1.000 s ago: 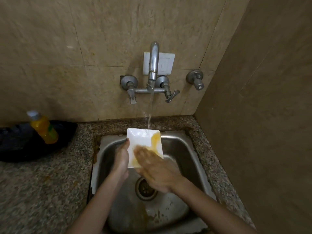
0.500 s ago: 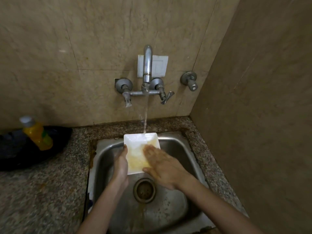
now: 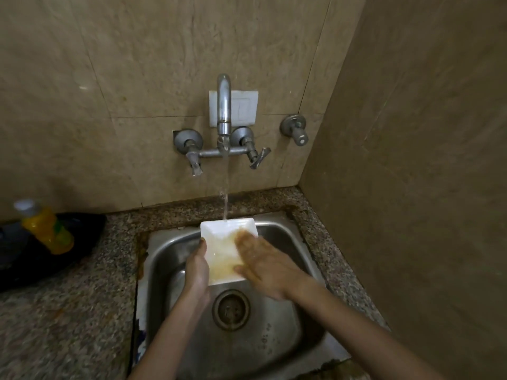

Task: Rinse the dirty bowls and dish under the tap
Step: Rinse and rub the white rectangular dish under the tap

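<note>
Water (image 3: 226,187) from tap (image 3: 224,105) hits dish (image 3: 219,242) over sink (image 3: 274,338). Your left hand (image 3: 196,270) grips its left edge; your right hand (image 3: 264,266), fingers flat, presses on its yellow-smeared face.

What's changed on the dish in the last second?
The right hand rubbed up the white square dish to its far right corner; the bright orange stain smeared into a pale film. The left hand still grips its left edge, steel tap still running.
</note>
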